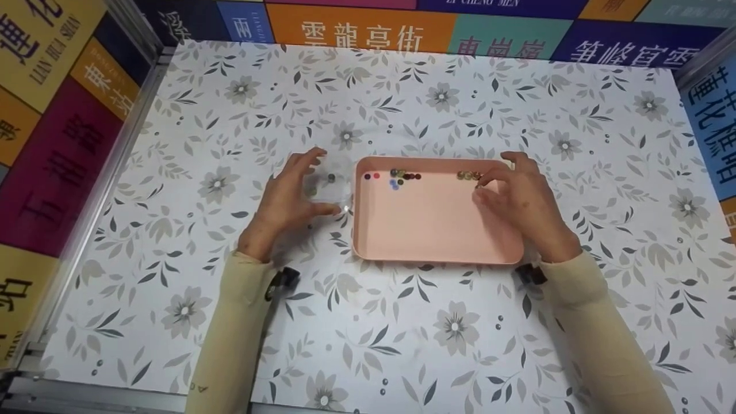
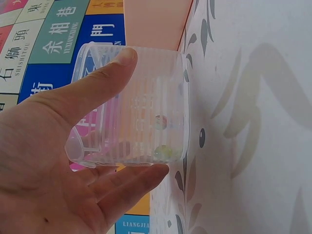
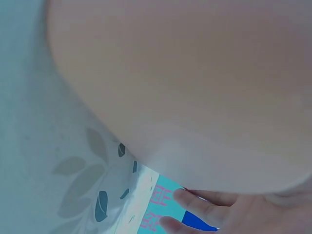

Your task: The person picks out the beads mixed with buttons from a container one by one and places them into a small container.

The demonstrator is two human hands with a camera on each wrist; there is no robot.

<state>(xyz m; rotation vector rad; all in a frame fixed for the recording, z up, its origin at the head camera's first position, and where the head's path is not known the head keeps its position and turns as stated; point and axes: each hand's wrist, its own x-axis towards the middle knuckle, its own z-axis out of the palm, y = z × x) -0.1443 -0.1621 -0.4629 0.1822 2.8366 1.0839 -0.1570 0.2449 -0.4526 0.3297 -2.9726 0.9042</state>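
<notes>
Around clear box (image 2: 141, 105), left hand (image 2: 44, 151) cupped

Left hand (image 1: 282, 195) curved, right fingers (image 1: 495, 173) pinched, forearms (image 1: 230, 336) apart

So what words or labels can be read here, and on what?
"蓮花 LIAN HUA SHAN": yellow panel
"ZI CHENG MEN": purple panel
"雲龍…街": orange panel
"石獅頭 SHISHITOU": white panel
"余相巷 YUXIANGXIANG": green panel
"兩": blue panel
"門": dark-blue panel
Other wall characters: cut off, blurred or uncertain.
Mark on left sleeve: too small.
Pink tray: none seen.
</notes>
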